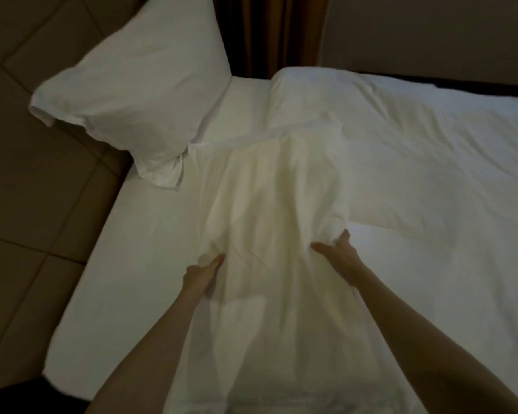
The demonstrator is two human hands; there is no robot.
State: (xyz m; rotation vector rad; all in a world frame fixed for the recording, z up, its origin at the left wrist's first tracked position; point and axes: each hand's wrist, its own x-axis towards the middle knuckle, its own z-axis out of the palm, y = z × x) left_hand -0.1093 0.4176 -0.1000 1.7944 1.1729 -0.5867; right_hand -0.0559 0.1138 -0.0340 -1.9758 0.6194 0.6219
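Observation:
A white pillowcase with a pillow partly inside (275, 210) lies lengthwise on the bed, stretching from me toward the headboard. My left hand (202, 276) grips its left side, thumb on top of the cloth. My right hand (340, 252) grips its right side, fingers curled into a bunched fold. Both forearms reach in from the bottom of the frame. The loose near end of the case hangs toward me between my arms.
A second white pillow (138, 82) leans against the padded brown headboard (27, 180) at the left. A white duvet (431, 150) covers the right half of the bed. The white bed sheet (138, 240) shows at left. A brown curtain (269, 31) hangs behind.

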